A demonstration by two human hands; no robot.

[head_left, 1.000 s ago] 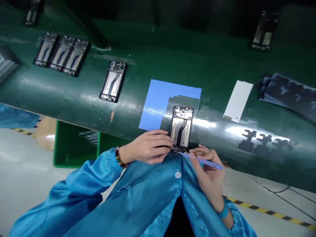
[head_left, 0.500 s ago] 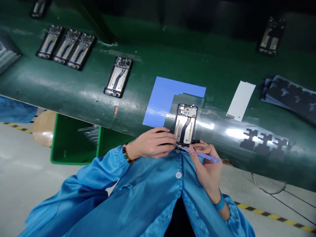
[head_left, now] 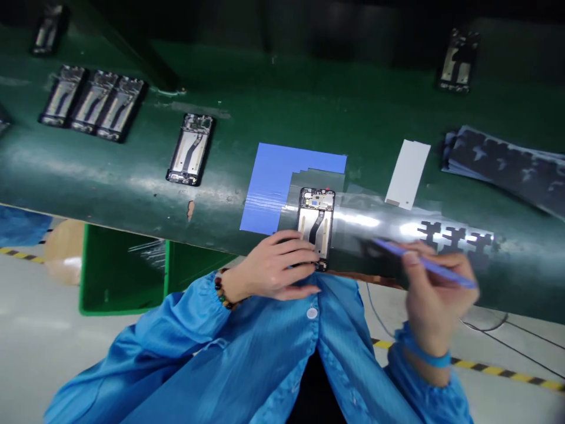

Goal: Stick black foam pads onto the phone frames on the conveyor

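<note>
Versus the earlier frame: slim purple handheld tool (head_left: 446, 273) is shifted rightward, off the phone; it is clamped in the fingers of the right hand (head_left: 439, 291). Black-framed opened phone (head_left: 326, 227) is located under the left hand's (head_left: 282, 265) fingers, thumb apart. Phone's long axis runs away from the wearer, board end farthest; tool's tip is pointed leftward.

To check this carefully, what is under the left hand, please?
The left hand lies over the lower left of the open phone, whose dark strip reaches the fingers. What they cover cannot be seen.
</note>
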